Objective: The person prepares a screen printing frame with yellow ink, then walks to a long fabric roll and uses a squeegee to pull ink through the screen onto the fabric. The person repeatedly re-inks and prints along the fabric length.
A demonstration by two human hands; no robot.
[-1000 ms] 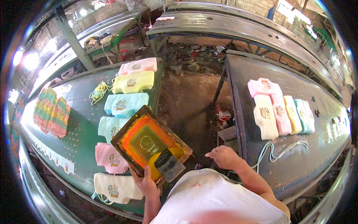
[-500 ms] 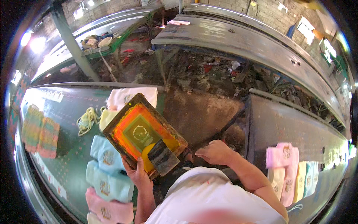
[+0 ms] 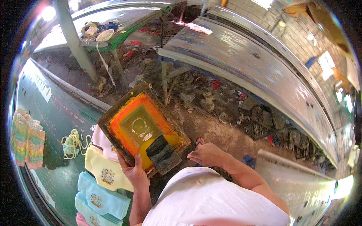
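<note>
My left hand (image 3: pixel 134 167) grips a wooden printing screen (image 3: pixel 113 115) by its lower left side. The screen has orange and olive bands around a pale drawing and yellow ink at its lower end, where a dark squeegee blade (image 3: pixel 162 153) lies at an angle. My right hand (image 3: pixel 203 154) is just right of the screen, fingers curled, with nothing visible in it. On the green table at left are stacked folded garments with printed motifs: yellow (image 3: pixel 107 165), light blue (image 3: pixel 102 197), pink, and white partly behind the screen.
The green table (image 3: pixel 49 120) also holds multicoloured bundles (image 3: pixel 28 137) and a tangle of cord (image 3: pixel 75 143). A post (image 3: pixel 79 56) stands behind it. Long metal tables (image 3: pixel 241 52) run across the back over littered floor. Another table (image 3: pixel 290 169) is at right. My sandalled foot (image 3: pixel 199 142) shows below.
My body and view have turned and moved forward. The left-hand stacks sit lower in view and the right table's stacks are out of sight. The screen, still held, has shifted up and left.
</note>
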